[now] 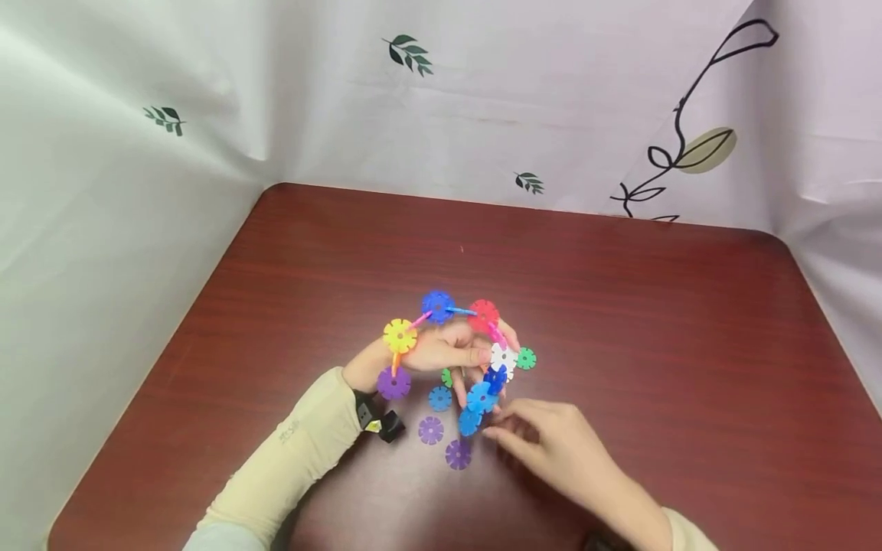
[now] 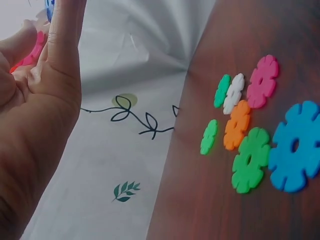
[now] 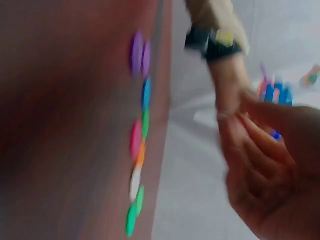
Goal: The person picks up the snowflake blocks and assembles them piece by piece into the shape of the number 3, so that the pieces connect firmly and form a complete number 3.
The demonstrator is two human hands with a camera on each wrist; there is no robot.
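A chain of notched plastic discs [image 1: 437,300] is in the left hand's grip [image 1: 444,350], which is narrow and holds it near the white disc [image 1: 508,362], with the thumb against it. From the grip the chain curves round the far side of the hand through the red disc [image 1: 484,308], a blue one and the yellow disc [image 1: 400,327], down to the purple end disc [image 1: 393,392] beside the left wrist. The other end runs from the grip toward the body in blue pieces, finishing at the light blue end disc [image 1: 468,425].

The right hand [image 1: 554,441] is just beside that end, its fingers bent and its grip slightly parted; I cannot tell whether it touches the disc.

Below the left grip, loose discs [image 2: 251,175] in green, white, orange, pink and blue lie on the desk [image 1: 620,321]. Two purple loose ones lie nearer the body. A black wrist strap [image 1: 365,411] sits behind the left grip, by the pale yellow sleeve [image 1: 282,451]. Leaf-patterned white cloth [image 1: 468,115] hangs beyond the desk.
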